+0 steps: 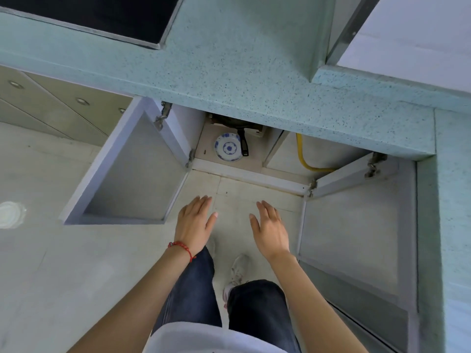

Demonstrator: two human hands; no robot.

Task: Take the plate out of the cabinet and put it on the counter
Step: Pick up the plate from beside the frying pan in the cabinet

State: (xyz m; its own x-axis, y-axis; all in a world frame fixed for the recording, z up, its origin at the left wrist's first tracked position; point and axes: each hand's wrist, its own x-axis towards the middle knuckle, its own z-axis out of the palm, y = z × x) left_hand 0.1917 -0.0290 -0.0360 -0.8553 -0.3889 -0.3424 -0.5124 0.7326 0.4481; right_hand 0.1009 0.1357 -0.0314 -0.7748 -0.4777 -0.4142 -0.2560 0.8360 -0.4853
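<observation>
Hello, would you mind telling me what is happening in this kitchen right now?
A person stands before an open lower cabinet whose two doors are swung wide. A blue-and-white plate sits on the cabinet floor beside a dark pan handle. The left hand and right hand are open, empty, and short of the plate. The counter above awaits it.

We see plate (228,148), white with blue floral pattern, flat on cabinet floor (207,146), touching black pan handle (243,143).
</observation>
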